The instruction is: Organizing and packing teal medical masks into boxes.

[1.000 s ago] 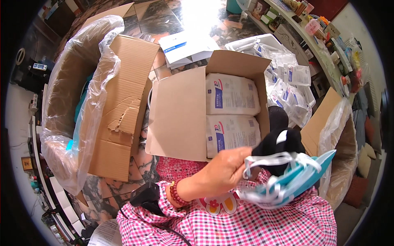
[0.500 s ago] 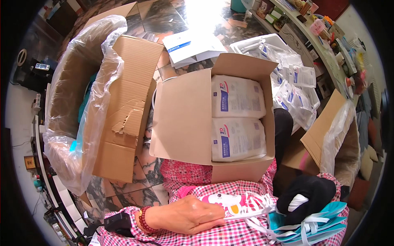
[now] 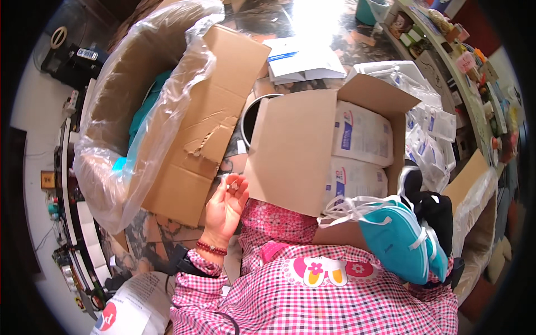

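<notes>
Teal face masks (image 3: 399, 237) with white straps, a whole stack of them, sit in the right hand (image 3: 432, 209), which wears a black glove. That grip is clenched around the far side of the stack, and the loose white straps (image 3: 349, 209) trail off to the left over the pink checked apron (image 3: 335, 290). The stack is held low on the right, just in front of the open cardboard box (image 3: 296, 156) and touching or nearly touching its near edge.

The left hand (image 3: 226, 206) is bare, with a red bead bracelet (image 3: 211, 247) at the wrist. It's raised palm up beside the box's big front flap, fingers half curled, thumb and forefinger pinching something tiny and pale. Too small to tell what it is, so that grip is closed on a small bit I can't name.

Inside the box are white flat packets (image 3: 360, 134) with blue print, stacked in two rows. Behind the box, a dark round bin (image 3: 251, 114) peeks out. To the left, a larger carton lined with clear plastic sheeting (image 3: 139, 100) has more teal stuff down inside it, and its brown flap (image 3: 201, 123) hangs toward the left hand. More clear-wrapped white packets (image 3: 430, 134) are piled to the right of the box, and a white folded leaflet (image 3: 304, 61) lies further back on the dark floor.
</notes>
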Demonstrator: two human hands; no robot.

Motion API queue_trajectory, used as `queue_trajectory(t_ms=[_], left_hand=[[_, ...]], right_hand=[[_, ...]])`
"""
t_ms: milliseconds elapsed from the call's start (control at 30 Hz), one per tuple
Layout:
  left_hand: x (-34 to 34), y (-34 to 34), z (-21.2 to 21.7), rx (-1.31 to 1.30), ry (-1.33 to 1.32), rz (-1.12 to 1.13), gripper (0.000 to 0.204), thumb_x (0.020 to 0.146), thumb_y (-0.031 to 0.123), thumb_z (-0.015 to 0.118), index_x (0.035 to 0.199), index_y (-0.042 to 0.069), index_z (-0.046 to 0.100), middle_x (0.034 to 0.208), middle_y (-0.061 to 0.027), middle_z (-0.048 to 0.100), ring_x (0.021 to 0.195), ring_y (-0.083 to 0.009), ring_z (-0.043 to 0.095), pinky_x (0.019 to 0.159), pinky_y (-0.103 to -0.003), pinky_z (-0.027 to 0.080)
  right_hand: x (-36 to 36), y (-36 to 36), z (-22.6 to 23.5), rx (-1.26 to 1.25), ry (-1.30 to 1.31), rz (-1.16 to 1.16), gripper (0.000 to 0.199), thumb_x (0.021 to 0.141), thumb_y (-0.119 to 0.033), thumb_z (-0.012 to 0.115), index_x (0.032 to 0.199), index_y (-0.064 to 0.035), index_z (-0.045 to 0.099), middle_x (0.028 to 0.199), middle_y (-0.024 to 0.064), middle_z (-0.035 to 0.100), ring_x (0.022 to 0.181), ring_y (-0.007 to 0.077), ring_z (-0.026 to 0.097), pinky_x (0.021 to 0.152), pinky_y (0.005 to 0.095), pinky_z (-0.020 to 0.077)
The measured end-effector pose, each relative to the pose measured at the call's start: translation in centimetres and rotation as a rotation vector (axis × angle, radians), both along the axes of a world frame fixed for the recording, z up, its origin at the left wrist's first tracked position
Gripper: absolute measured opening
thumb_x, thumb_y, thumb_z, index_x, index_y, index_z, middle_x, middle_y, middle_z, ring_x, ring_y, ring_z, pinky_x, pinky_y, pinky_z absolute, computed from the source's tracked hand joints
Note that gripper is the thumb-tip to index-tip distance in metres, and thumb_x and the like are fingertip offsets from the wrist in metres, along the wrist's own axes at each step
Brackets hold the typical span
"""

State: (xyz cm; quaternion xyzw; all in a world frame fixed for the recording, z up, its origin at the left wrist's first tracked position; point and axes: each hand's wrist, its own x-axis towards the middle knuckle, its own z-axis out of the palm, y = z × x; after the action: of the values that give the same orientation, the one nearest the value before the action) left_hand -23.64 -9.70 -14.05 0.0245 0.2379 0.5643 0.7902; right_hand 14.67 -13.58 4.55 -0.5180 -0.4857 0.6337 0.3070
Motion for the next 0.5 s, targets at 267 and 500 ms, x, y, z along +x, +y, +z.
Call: queue_trajectory(t_ms=[267, 500], left_hand=[[-0.3, -0.5, -1.1, -0.033, -0.134, 0.140, 0.046, 0.111, 0.024, 0.038, 0.142, -0.009, 0.046, 0.146, -0.0223, 0.051, 0.135, -0.0310, 0.052, 0.113, -0.043, 0.047], [-0.6, -0.6, -3.0, -0.027, 0.097, 0.153, 0.040, 0.108, 0.009, 0.038, 0.144, -0.008, 0.044, 0.147, -0.0214, 0.051, 0.137, -0.0298, 0.051, 0.115, -0.039, 0.045]], right_hand=[[-1.7, 0.2, -1.3, -0.011, -0.020, -0.034, 0.022, 0.091, -0.019, 0.066, 0.085, 0.0019, 0.068, 0.079, 0.0075, 0.065, 0.073, 0.0163, 0.064, 0.067, 0.0284, 0.0495], [-1.9, 0.4, -1.0, -0.005, -0.061, -0.110, 0.022, 0.092, -0.019, 0.064, 0.084, 0.0017, 0.068, 0.079, 0.0067, 0.065, 0.072, 0.0160, 0.063, 0.067, 0.0282, 0.0487]])
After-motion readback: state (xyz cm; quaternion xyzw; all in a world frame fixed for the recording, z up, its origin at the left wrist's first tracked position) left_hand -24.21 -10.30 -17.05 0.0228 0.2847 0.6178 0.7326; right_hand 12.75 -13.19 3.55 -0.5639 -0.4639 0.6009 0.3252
